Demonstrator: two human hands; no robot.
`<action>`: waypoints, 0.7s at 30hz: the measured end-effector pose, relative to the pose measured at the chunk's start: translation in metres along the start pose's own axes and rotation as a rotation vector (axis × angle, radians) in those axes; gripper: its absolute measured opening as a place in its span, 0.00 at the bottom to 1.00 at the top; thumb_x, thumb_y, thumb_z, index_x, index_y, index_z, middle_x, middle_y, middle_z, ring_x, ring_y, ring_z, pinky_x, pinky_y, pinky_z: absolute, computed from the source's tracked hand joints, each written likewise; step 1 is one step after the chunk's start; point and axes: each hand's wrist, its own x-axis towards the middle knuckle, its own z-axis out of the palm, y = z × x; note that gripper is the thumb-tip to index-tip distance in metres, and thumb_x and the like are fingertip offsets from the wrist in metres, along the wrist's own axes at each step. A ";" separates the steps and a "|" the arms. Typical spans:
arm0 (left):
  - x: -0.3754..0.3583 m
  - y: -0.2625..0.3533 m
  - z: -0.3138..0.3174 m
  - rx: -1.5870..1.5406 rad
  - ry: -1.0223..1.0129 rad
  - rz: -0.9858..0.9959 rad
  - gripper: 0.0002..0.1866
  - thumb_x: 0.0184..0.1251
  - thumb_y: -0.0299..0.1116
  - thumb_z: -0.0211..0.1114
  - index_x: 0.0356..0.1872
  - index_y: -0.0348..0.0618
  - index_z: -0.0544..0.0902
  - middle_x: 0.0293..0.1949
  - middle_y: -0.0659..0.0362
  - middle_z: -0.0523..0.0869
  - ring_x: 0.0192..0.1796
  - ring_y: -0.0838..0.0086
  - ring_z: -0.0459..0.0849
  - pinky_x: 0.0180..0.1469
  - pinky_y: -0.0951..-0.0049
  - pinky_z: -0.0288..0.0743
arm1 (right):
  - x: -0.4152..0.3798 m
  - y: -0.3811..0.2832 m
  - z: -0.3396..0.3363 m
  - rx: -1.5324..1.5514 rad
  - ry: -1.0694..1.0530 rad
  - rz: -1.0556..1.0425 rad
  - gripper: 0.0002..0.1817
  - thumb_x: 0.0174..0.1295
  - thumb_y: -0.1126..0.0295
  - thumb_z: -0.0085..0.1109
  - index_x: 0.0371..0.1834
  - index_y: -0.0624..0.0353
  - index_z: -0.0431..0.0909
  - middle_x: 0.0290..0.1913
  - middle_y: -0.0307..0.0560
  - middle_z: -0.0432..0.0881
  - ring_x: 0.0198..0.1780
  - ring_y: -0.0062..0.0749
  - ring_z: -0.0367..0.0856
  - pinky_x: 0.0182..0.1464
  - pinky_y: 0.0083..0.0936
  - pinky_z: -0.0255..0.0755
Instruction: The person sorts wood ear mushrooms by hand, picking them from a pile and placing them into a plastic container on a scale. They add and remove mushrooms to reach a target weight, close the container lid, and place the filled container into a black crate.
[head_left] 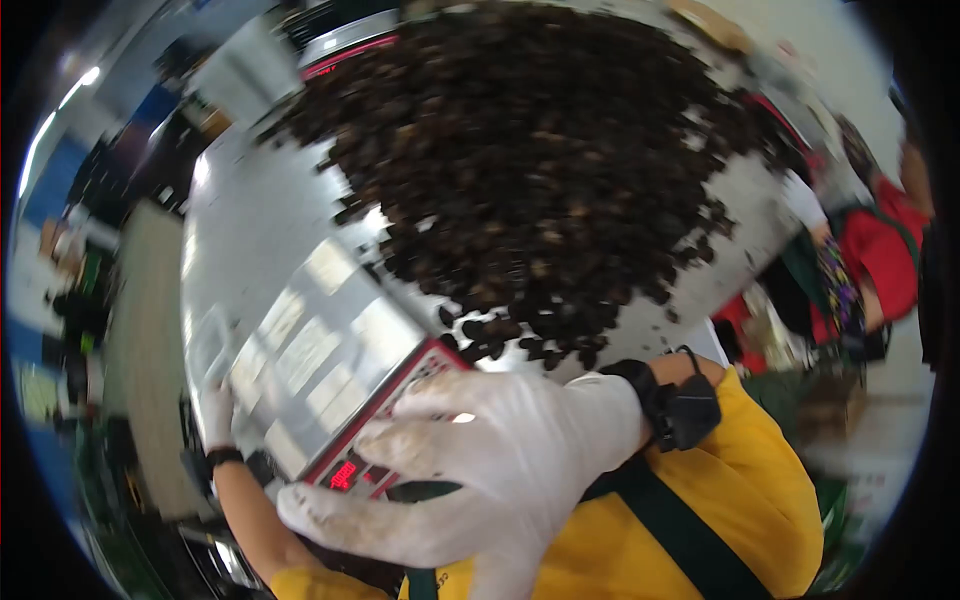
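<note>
My right hand [480, 450], in a white glove with a black watch at the wrist, fills the lower middle with its fingers spread. It lies over the near corner of a red-framed scale [400, 395], whose red digits [343, 474] glow just under the fingers. My left hand [215, 412], also gloved white with a black wristband, rests at the left edge of the steel table [260, 230]. It is small in view and its grip is unclear. A big heap of dark dried pieces [530, 160] covers the table beyond the scale.
A person in red [890, 250] stands at the table's right side. A second red-trimmed device [345, 45] sits at the far end of the heap. Loose dark pieces are scattered near the scale. Blurred shelves and floor lie to the left.
</note>
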 end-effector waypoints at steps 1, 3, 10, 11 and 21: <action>0.006 0.001 0.008 -0.019 -0.023 -0.010 0.16 0.71 0.35 0.62 0.53 0.37 0.86 0.45 0.43 0.90 0.48 0.53 0.89 0.52 0.60 0.81 | -0.008 0.000 -0.006 0.050 0.076 0.127 0.37 0.65 0.27 0.47 0.55 0.47 0.87 0.52 0.48 0.84 0.41 0.34 0.81 0.43 0.31 0.81; 0.011 0.005 0.017 -0.049 -0.043 -0.026 0.16 0.71 0.35 0.63 0.53 0.36 0.86 0.45 0.43 0.90 0.48 0.52 0.89 0.52 0.60 0.81 | -0.016 0.009 -0.019 -0.069 0.076 0.105 0.39 0.65 0.26 0.46 0.56 0.46 0.88 0.50 0.46 0.83 0.41 0.33 0.81 0.44 0.31 0.81; 0.022 0.004 0.031 -0.321 -0.087 -0.061 0.17 0.70 0.35 0.63 0.51 0.33 0.86 0.45 0.40 0.89 0.47 0.50 0.89 0.51 0.58 0.81 | -0.035 0.021 -0.029 -0.101 0.102 0.190 0.24 0.62 0.47 0.56 0.56 0.46 0.83 0.47 0.42 0.80 0.37 0.31 0.80 0.36 0.28 0.77; 0.024 0.002 0.032 -0.408 -0.094 -0.066 0.17 0.70 0.35 0.63 0.51 0.33 0.86 0.45 0.39 0.89 0.47 0.50 0.89 0.51 0.58 0.81 | -0.037 0.025 -0.028 -0.132 0.034 0.115 0.20 0.58 0.63 0.63 0.55 0.48 0.79 0.49 0.44 0.79 0.34 0.32 0.80 0.29 0.26 0.74; 0.013 -0.005 0.015 -0.302 -0.063 -0.035 0.16 0.70 0.37 0.61 0.45 0.34 0.87 0.42 0.37 0.89 0.44 0.46 0.89 0.47 0.54 0.81 | -0.176 0.066 -0.071 -0.396 -0.250 0.615 0.18 0.62 0.71 0.63 0.56 0.60 0.81 0.53 0.48 0.83 0.51 0.41 0.84 0.53 0.34 0.78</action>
